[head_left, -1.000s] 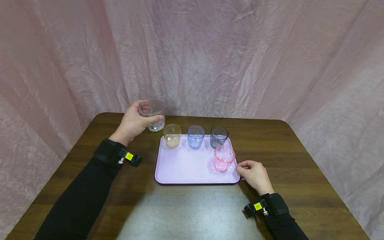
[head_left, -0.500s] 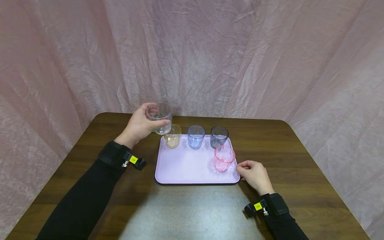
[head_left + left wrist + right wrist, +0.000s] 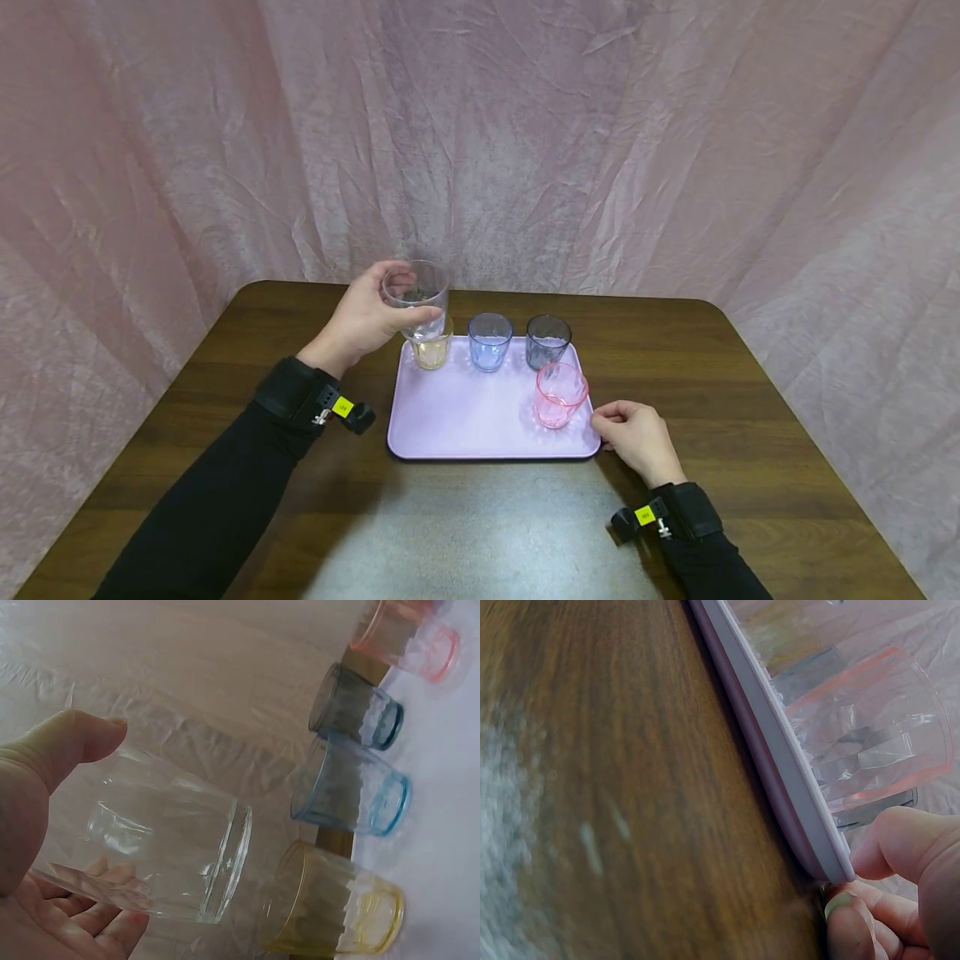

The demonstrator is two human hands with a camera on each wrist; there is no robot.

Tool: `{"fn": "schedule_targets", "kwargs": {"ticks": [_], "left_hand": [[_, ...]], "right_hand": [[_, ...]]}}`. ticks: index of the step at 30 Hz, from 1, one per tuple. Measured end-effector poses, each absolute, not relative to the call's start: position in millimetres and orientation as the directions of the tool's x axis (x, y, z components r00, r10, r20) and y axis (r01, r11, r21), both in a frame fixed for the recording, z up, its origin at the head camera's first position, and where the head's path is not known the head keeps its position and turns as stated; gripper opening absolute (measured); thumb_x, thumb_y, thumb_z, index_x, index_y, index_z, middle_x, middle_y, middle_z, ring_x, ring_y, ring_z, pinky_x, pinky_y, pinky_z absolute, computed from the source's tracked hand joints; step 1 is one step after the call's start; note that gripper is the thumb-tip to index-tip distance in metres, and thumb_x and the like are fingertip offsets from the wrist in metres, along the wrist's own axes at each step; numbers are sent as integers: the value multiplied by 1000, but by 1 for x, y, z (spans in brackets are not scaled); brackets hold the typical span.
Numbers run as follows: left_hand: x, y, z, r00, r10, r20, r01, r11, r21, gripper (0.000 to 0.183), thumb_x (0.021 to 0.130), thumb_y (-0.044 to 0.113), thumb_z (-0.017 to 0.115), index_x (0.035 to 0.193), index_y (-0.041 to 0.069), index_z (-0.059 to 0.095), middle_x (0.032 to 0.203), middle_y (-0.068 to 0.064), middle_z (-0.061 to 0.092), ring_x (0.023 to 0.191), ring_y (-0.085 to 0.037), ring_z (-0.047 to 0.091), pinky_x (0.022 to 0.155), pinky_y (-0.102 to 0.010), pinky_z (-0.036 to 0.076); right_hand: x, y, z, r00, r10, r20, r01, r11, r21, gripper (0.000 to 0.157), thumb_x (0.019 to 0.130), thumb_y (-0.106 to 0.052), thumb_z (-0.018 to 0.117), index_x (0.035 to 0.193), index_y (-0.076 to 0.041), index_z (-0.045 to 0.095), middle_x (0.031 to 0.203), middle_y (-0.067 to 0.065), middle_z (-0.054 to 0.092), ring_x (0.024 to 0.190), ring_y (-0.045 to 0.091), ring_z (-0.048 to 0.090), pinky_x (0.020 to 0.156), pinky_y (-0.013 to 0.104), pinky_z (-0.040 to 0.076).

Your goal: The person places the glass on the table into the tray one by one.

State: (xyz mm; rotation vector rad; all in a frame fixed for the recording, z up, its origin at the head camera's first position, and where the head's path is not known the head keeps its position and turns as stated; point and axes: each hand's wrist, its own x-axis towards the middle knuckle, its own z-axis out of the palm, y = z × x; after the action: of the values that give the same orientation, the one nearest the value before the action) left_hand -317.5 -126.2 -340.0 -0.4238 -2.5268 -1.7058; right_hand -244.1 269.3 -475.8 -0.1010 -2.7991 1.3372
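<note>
My left hand (image 3: pixel 358 321) grips a clear drinking glass (image 3: pixel 180 840), thumb on one side and fingers on the other. This glass is raised off the table, in front of part of a yellow glass (image 3: pixel 431 356) in the head view. The yellow glass, a blue glass (image 3: pixel 490 345) and a dark grey glass (image 3: pixel 547 345) stand in a row along the far side of a lilac tray (image 3: pixel 465 421). Nearer, at the tray's right, stands a pink glass (image 3: pixel 557 404). My right hand (image 3: pixel 637 440) pinches the tray's near right corner, thumb at the rim and fingers below.
The tray lies on a brown wood-grain table (image 3: pixel 750 467) with rounded far corners. A pink crinkled curtain (image 3: pixel 480 150) hangs behind and around it. Each wrist wears a black strap with a small camera (image 3: pixel 360 417).
My left hand has carried the clear glass rightward, from left of the tray to the yellow glass, which it now partly covers. My right hand and the tray have stayed put.
</note>
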Motion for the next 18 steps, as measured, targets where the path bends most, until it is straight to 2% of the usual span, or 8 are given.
{"fn": "schedule_targets", "kwargs": {"ticks": [6,12,18], "left_hand": [[-313,-119,-339,-955,215,204,267,325,907,86,74,30,90,142,7,42,131,-5,52,116,-25,44,93,-45,45],[-308,-110,-340,-947,248,204,275,300,913,87,74,29,90,142,6,41,134,-9,52,121,-22,45,100,-48,41],[-303,-100,-342,-942,270,197,281,320,905,86,74,33,90,141,7,42,132,-6,54,121,-19,48,102,-47,41]], "right_hand": [[-243,269,-475,-998,66,13,32,630,-776,15,89,-16,70,94,-2,73,81,6,70,62,16,64,55,25,56],[-243,269,-474,-998,69,12,35,635,-772,16,89,-17,71,94,-2,73,80,7,69,61,16,63,56,27,56],[-243,269,-474,-998,68,17,31,638,-770,16,89,-17,71,93,-2,73,81,7,69,61,16,63,56,27,56]]}}
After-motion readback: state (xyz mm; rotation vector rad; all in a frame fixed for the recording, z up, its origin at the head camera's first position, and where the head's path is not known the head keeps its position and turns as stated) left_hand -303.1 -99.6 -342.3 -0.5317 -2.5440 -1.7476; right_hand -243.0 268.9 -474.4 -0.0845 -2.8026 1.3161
